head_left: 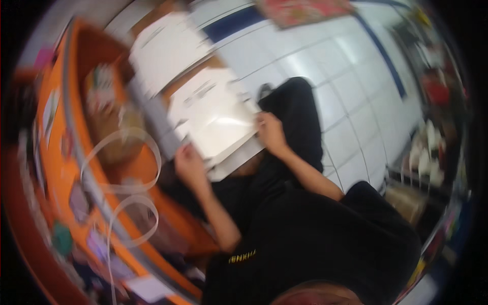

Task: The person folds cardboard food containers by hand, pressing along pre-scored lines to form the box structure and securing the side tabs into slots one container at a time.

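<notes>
- Along the right edge of the near white sheet (218, 117), the right grip (272, 133) pinches the margin, fingers bent over it.
- By that sheet's left edge, near its lower corner, the left grip (192, 166) has its fingers curled; blur hides whether they pinch it or only touch it.
- Over the lap and the black trousers (295, 109), the near sheet lies tilted, its far edge pointing up and left. It has notched edges, dark slits, faint dark printing and a flap folded along the lower side. What bears its weight is hidden.
- Just past its far edge shows brown cardboard (199, 70), then a second group of white sheets (170, 51) of like shape, also faintly printed.
- Left of both, an orange unit (84, 51) with a grey edge strip stands open; inside its far half sit a brown package (119, 140) and, beyond that, a smaller printed package (101, 86), both blurred.
- Across the unit's near half, a pale band (159, 165) curls in two loops.
- To the right spreads the white tiled floor (345, 101), with a blue stripe (381, 58) near its right edge and a red patterned mat (305, 11) at its far edge.
- Beyond the floor's right edge, a wire rack (406, 179) carries white items (429, 152).
</notes>
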`<action>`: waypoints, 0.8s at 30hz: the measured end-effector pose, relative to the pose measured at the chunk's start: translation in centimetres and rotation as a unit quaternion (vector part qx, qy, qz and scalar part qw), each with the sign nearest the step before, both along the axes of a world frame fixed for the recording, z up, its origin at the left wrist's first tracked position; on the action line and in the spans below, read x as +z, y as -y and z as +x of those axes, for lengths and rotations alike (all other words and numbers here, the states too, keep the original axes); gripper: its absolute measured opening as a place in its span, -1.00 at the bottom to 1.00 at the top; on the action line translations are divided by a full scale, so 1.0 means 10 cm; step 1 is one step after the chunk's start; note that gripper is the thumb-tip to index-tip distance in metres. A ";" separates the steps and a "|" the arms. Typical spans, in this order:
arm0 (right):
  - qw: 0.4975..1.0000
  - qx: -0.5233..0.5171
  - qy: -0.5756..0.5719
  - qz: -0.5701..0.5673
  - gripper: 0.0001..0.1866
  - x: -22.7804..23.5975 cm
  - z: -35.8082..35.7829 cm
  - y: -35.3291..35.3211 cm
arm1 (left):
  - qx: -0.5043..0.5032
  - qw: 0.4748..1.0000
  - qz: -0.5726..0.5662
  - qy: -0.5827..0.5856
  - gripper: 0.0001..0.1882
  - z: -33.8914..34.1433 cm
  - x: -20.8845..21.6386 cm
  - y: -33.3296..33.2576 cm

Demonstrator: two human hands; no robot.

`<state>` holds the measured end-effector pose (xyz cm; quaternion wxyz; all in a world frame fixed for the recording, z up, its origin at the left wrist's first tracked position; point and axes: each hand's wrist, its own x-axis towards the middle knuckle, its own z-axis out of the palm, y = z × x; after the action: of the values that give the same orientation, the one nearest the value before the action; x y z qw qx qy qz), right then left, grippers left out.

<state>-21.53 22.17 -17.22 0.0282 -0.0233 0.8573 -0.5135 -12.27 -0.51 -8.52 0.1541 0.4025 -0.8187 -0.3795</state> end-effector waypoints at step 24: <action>0.876 0.310 -0.361 0.080 -0.82 0.30 0.49 0.15 | -0.081 0.929 0.351 -0.088 -0.44 -0.26 -0.46 -0.32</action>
<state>-16.62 20.67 -14.21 -0.1241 -0.4695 0.7946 -0.3643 -14.88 2.66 -13.09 0.0430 0.3281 -0.6466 -0.6873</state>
